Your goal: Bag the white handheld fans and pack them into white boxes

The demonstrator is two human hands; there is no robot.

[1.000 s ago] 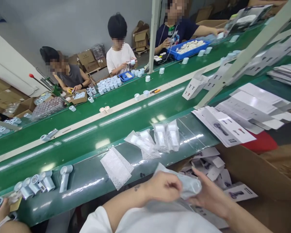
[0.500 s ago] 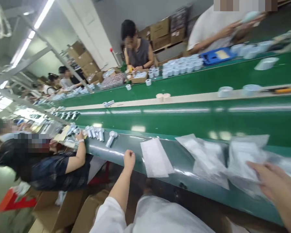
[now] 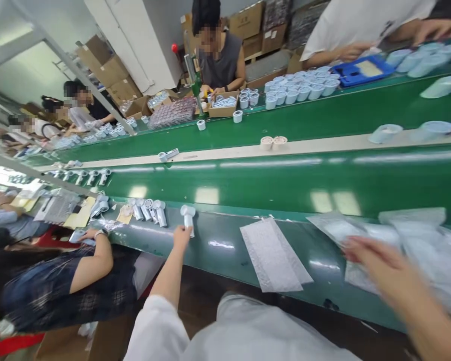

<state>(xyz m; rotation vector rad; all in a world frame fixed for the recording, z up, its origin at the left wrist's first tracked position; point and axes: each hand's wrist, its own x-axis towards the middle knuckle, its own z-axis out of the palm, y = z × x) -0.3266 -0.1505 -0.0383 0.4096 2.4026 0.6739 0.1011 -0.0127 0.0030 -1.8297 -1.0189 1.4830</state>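
My left hand (image 3: 181,237) reaches onto the dark green belt edge, its fingers closed around the handle end of a white handheld fan (image 3: 188,218). Just left of it stands a row of several similar white devices (image 3: 149,212). My right hand (image 3: 378,265) is blurred, with its fingers spread and lying over a pile of transparent plastic bags (image 3: 409,240). Between my hands lies a flat white foam pouch (image 3: 272,255), touched by neither hand.
Green conveyor belts (image 3: 285,183) run across the view, with a beige strip between them. A co-worker's hand (image 3: 84,235) rests at the belt edge on the left. Several people work across the belts, near white cylindrical parts, a blue tray (image 3: 363,70) and cardboard boxes (image 3: 248,22).
The view has swung left along the belts. My left hand has moved from the bare belt edge onto the white fan's handle. My right hand has shifted left over the bags.
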